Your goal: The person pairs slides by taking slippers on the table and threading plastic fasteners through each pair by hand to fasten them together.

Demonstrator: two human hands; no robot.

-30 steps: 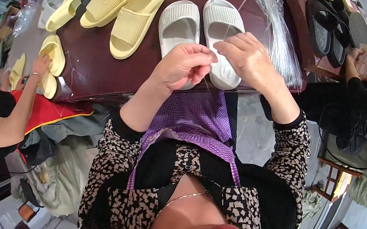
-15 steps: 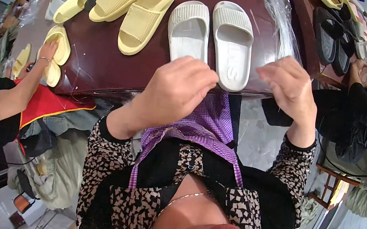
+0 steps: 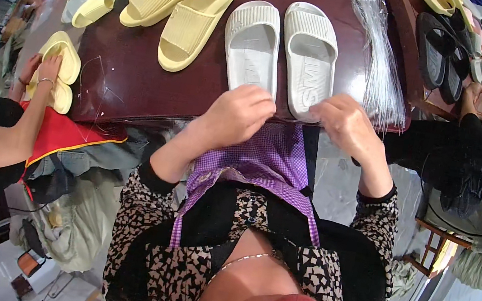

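A pair of pale grey slide slippers lies side by side on the dark red table, heels toward me. Over the heel of the left slipper (image 3: pixel 251 51), the curled fingers of my left hand (image 3: pixel 235 117) cover its near end. My right hand (image 3: pixel 349 126) is pinched at the heel of the right slipper (image 3: pixel 311 57), its fingertips at the outer edge. Whatever either hand holds, if anything, is too small or hidden to make out. To the right of the pair lies a bundle of thin clear plastic strands (image 3: pixel 380 65).
Yellow slides (image 3: pixel 187 41) lie to the left of the pair, with grey and black ones behind. At the far left, a co-worker's hands (image 3: pixel 47 68) touch another yellow pair. Black slippers (image 3: pixel 432 55) lie on the right-hand table, near another person's hand (image 3: pixel 471 95).
My right hand has come left and down to the right slipper's heel. My left hand has dropped slightly. The grey pair sits slightly further right in view. A co-worker's second hand now shows at left.
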